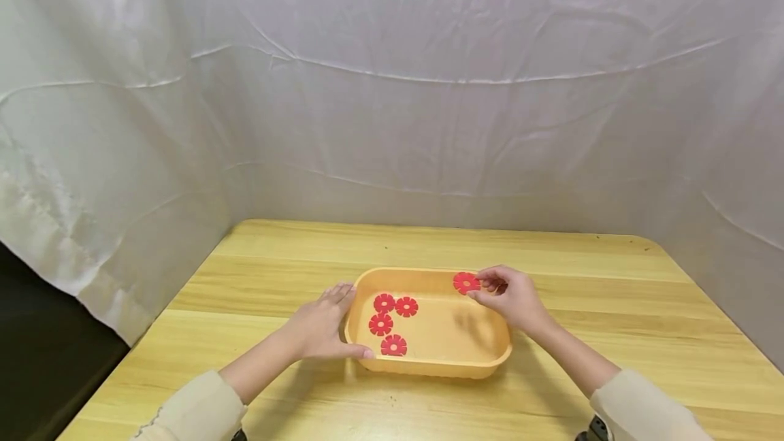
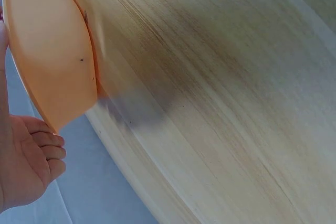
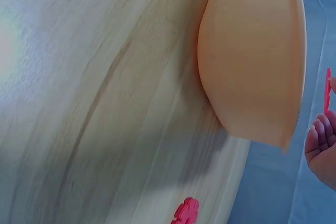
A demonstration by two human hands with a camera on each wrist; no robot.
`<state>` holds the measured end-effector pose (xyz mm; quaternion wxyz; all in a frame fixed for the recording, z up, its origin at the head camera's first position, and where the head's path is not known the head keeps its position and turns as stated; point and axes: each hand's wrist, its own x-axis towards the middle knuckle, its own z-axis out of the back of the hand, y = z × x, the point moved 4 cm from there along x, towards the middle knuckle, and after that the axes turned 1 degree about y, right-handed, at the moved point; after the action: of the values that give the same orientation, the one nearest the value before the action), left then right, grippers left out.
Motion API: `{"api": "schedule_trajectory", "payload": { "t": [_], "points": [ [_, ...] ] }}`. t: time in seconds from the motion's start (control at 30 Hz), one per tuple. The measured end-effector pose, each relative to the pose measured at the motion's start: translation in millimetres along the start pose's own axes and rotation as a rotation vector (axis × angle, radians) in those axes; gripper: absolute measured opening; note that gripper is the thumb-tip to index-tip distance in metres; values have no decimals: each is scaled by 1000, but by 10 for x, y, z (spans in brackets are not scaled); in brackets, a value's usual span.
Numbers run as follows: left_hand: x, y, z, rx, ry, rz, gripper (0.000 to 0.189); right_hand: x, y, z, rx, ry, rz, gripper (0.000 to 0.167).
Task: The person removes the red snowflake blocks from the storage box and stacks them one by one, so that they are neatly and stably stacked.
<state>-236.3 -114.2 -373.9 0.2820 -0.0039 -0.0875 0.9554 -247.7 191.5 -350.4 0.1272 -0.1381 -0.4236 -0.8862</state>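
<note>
A shallow orange plastic tray (image 1: 429, 363) sits on the wooden table. Several red flower-shaped discs (image 1: 394, 345) lie on the left part of its floor. My left hand (image 1: 327, 325) holds the tray's left end, thumb along the near rim and fingers at the far left corner. In the left wrist view those fingers (image 2: 50, 153) bend at the rim. Over the tray's far right corner, my right hand (image 1: 511, 295) pinches another red flower-shaped disc (image 1: 467, 283) between thumb and fingertips. The right wrist view shows this disc (image 3: 327, 90) edge-on, above the rim.
One more red disc (image 3: 186, 212) lies on the table outside the tray, at the bottom of the right wrist view; the head view does not show it. Pale cloth (image 1: 429, 121) hangs behind the table (image 1: 294, 250) and along both sides.
</note>
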Motion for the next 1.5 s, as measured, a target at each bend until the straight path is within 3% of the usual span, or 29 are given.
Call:
{"api": "schedule_trajectory", "payload": {
  "t": [0.17, 0.43, 0.9, 1.3, 1.5],
  "points": [
    [-41, 2, -12, -2, 29, 12, 112, -59, -25, 31, -15, -5, -5, 23],
    [-57, 17, 21, -15, 7, 29, 111, -60, -65, 164, -64, -50, 68, 23],
    [-19, 21, 25, -8, 16, 24, 109, -259, -278, 428, -147, -154, 120, 22],
    [-67, 39, -4, -15, 15, 17, 110, -433, -478, 555, -169, -189, 88, 24],
    [-43, 39, 4, -20, 14, 23, 109, -503, -636, 626, -196, -187, 26, 24]
  ]
}}
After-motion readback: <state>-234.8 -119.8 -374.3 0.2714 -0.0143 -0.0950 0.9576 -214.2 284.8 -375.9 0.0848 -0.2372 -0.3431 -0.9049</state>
